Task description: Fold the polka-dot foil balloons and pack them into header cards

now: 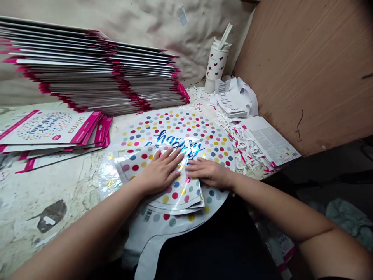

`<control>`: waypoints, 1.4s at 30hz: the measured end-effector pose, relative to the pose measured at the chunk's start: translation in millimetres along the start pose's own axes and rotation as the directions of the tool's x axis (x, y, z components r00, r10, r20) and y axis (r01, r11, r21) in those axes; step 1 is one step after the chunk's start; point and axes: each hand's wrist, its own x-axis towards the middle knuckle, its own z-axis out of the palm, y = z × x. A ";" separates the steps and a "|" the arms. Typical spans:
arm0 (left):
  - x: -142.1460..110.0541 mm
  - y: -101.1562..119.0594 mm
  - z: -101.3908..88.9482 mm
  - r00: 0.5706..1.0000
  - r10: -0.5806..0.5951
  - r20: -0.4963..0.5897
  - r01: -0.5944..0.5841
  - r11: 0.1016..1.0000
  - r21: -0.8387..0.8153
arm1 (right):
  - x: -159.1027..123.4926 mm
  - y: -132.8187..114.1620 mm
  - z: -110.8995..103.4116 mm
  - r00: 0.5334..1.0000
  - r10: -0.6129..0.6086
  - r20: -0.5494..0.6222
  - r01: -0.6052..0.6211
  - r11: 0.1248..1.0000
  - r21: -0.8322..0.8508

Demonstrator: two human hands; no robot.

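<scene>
Foil balloon (175, 126) lies on the worn worktop (37, 194), dotted face up, with its near part folded over into a flap (175, 192); left hand (161, 172) and right hand (208, 173) rest open on the fold, palms down — neither clenched nor gripping; flat, even pressure from both palms suits this work, smoothing outward so no creases form. Beyond lie stacked pink-edged packaging cards (87, 74) and paper scraps (241, 140).
</scene>
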 end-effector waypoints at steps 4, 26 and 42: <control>-10.1 3.4 4.2 0.992 -0.123 0.011 0.124 0.992 -0.016 | -9.6 -0.3 1.3 0.985 -0.021 -0.172 0.020 1.000 -0.008; -113.8 -69.8 -2.1 0.885 -0.465 -0.001 0.464 0.884 -0.064 | 62.9 8.9 -28.4 0.590 0.792 0.157 -0.779 0.507 0.369; -75.2 32.6 29.7 0.950 -0.291 -0.111 0.288 0.957 -0.042 | 73.0 1.1 -15.1 0.479 0.853 -0.205 -0.855 0.507 0.110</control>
